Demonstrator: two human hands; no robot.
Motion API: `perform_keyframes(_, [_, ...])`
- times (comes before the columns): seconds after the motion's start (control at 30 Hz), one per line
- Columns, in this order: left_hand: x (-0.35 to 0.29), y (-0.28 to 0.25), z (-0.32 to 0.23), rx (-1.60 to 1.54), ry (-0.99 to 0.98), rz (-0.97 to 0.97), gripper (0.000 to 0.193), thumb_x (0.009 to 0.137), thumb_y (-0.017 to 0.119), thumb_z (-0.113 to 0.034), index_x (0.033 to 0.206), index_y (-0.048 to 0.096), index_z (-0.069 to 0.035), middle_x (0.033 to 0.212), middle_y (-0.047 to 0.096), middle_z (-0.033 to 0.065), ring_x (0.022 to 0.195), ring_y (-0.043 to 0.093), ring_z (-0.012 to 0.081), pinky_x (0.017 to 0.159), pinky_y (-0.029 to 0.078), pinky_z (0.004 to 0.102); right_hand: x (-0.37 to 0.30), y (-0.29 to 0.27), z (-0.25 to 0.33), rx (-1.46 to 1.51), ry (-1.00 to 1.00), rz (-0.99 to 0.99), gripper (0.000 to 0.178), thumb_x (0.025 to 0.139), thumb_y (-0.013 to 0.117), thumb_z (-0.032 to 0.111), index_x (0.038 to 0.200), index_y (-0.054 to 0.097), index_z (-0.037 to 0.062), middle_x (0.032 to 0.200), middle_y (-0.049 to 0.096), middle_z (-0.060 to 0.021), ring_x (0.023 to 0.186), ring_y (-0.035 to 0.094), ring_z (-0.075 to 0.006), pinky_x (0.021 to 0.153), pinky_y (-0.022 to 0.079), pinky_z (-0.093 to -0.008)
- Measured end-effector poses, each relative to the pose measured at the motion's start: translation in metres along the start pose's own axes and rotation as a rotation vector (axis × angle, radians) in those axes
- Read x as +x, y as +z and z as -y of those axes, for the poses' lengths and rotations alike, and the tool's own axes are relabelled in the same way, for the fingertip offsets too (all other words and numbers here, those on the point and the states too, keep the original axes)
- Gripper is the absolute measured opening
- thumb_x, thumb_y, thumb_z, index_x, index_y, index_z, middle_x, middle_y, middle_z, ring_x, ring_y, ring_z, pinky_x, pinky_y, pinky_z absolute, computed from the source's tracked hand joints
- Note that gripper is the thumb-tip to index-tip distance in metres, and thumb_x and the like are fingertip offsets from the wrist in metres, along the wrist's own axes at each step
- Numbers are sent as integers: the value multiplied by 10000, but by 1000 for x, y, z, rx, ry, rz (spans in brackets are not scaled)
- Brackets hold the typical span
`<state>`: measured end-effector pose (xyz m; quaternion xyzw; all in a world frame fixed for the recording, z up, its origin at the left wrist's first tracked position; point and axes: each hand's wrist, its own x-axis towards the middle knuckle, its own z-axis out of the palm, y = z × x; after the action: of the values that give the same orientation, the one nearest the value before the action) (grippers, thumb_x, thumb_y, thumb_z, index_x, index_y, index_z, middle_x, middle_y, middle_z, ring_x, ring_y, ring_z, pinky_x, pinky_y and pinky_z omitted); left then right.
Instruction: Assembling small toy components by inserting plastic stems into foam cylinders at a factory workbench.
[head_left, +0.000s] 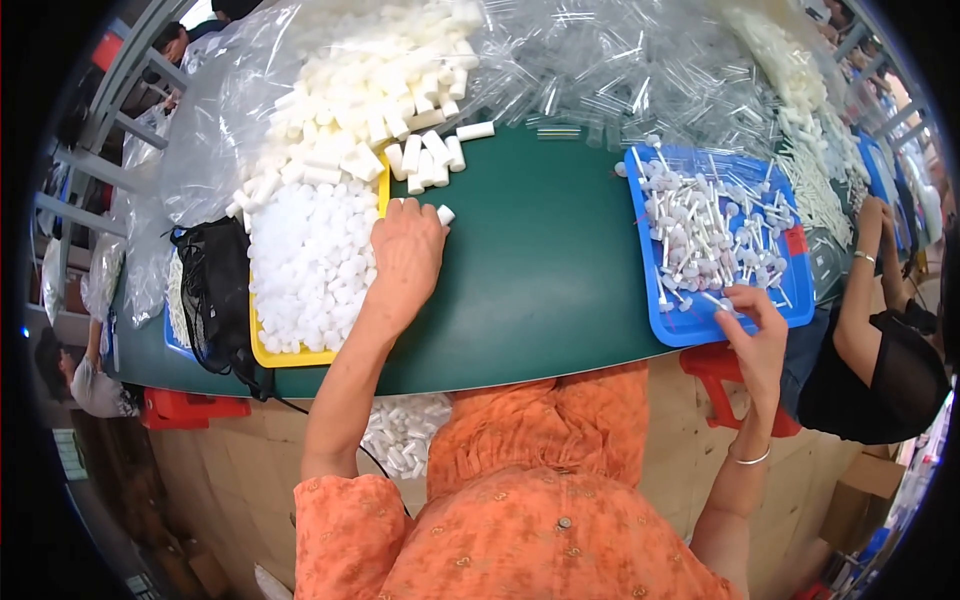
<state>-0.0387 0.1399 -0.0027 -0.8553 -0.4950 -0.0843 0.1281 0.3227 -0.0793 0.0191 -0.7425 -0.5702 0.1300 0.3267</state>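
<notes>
My left hand rests on the table beside the yellow tray, its fingers curled over a short white cylinder whose end sticks out on the right. Most of that cylinder is hidden under the fingers. At the near edge of the blue tray, my right hand pinches a small white stick with a round translucent cap between thumb and forefinger. Many similar capped sticks lie jumbled in this tray. Small white round caps fill the yellow tray.
White cylinders are heaped behind the yellow tray. Clear plastic tubes spread along the back of the green table. A black mesh bag lies left. Another person works at right; a red stool stands below.
</notes>
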Motion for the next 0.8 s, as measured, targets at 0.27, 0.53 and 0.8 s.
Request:
perform_keyframes(0.27, [-47, -34, -79, -973, 83, 215, 254, 871, 708, -162, 1065, 596, -42, 747, 647, 116, 581, 605, 195, 533, 472, 305, -18, 40, 58, 1141, 109, -143, 246, 777, 588, -150, 939, 508, 18, 864, 581, -92, 728, 579, -139, 698, 564, -269])
perform_keyframes(0.53, [-74, -37, -106, -1328, 17, 243, 256, 867, 625, 25, 1122, 627, -4, 886, 660, 133, 693, 631, 210, 623, 507, 294, -32, 98, 72, 1703, 382, 16, 170, 914, 622, 30, 1072, 563, 6, 929, 593, -79, 750, 569, -115, 699, 537, -296])
perform_keyframes(0.8, [-72, -31, -105, -1525, -83, 415, 183, 915, 584, -3, 1091, 632, 17, 812, 655, 79, 656, 626, 137, 594, 498, 244, -37, 99, 71, 1694, 516, 69, 287, 924, 596, 19, 1209, 567, 4, 1092, 615, -113, 830, 593, -112, 717, 525, -258])
